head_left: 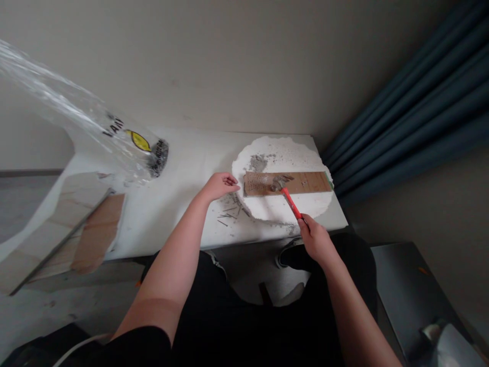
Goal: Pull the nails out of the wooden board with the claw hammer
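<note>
My right hand [314, 237] is closed around the red handle of a hammer [293, 205]. The hammer's head lies over a narrow brown board [311, 183], near its middle. Rows of small dots, nails or holes, cover the board's left part; which they are I cannot tell. My left hand [222, 185] hovers just left of the board's end, fingers loosely curled and apart, with nothing visible in them. Under the board is a white round slab [267, 208] with a ragged edge. Several loose nails [228, 211] lie on the table below my left hand.
Grey crumbs [258, 162] are scattered on the slab behind the board. Left on the white table [183, 158] stands a clear plastic bag [126, 137] with dark contents at its bottom. Wood pieces [100, 232] lie at the left edge. A blue curtain [412, 97] hangs at the right.
</note>
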Available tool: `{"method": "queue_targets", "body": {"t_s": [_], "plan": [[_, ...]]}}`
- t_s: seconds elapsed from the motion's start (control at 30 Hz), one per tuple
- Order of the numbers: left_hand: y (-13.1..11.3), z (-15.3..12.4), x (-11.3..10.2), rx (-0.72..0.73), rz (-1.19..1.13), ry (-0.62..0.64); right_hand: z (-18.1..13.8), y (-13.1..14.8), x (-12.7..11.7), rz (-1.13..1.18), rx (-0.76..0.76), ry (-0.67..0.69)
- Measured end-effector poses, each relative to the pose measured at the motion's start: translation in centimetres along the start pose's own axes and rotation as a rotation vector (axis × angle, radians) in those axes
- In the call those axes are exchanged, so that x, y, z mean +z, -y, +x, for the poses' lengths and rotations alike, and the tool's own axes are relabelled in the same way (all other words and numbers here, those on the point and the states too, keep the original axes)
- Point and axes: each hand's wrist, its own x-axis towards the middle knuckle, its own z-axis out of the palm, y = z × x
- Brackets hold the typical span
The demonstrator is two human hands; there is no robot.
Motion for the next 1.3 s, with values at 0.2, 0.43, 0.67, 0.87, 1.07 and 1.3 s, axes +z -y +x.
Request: {"method": "queue_targets", "body": {"t_s": [0.2, 0.43, 0.67, 0.87, 1.07, 1.3], "plan": [[-2.0, -0.3, 1.7, 0.165, -0.033, -0.179, 0.0, 0.2, -0.1, -0.014, 0.006, -0.005], [-3.1, -0.5, 5.3, 0.228, -0.070, -0.107, 0.1, 0.2, -0.1, -0.002, 0.003, 0.000], [-2.8, -0.1, 6.9, 0.213, -0.036, -0.077, 0.1, 0.3, -0.2, -0.005, 0.008, 0.000], [-3.1, 0.0, 7.2, 0.204, 0.012, -0.074, 0.1, 0.2, -0.2, -0.004, 0.007, -0.003], [-3.2, 0.0, 7.3, 0.201, 0.017, -0.096, 0.0, 0.3, -0.1, 0.001, 0.015, -0.003], [-2.8, 0.2, 7.7, 0.218, 0.068, -0.104, 0.0, 0.5, -0.2, 0.021, 0.019, 0.008]]}}
